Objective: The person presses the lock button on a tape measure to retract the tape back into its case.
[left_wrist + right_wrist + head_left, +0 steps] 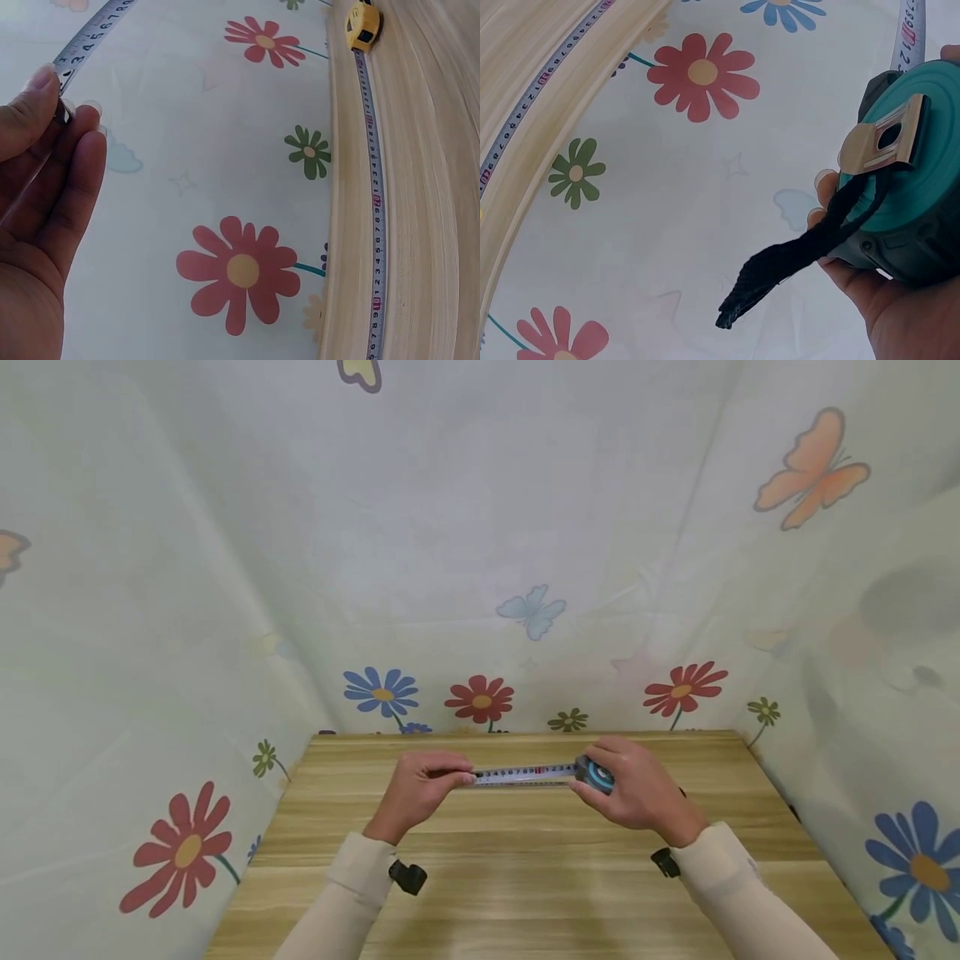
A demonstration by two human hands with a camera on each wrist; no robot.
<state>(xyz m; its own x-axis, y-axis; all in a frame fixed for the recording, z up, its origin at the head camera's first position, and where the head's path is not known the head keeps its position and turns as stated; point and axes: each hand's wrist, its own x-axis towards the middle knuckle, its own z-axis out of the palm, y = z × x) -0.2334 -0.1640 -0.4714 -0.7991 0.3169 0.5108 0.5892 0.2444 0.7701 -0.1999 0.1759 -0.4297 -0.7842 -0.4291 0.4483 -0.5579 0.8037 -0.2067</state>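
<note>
Between finger and thumb, my left hand (416, 789) pinches the end of a white tape measure blade (525, 771). The blade stretches right to a teal and black tape measure case (597, 775), which my right hand (637, 785) grips. In the right wrist view the case (907, 202) shows a metal belt clip (885, 139) and a black wrist strap (772, 274). A second, yellow tape measure (363, 28) lies on the wooden table, its blade (377, 202) drawn out along the tabletop. In the head view, the yellow case is hidden behind my right hand.
The wood-grain table (517, 877) meets a pale cloth backdrop (480, 527) at its far edge. Cloth printed with flowers and butterflies also hangs on the left and right sides. Each wrist wears a small black device (408, 877).
</note>
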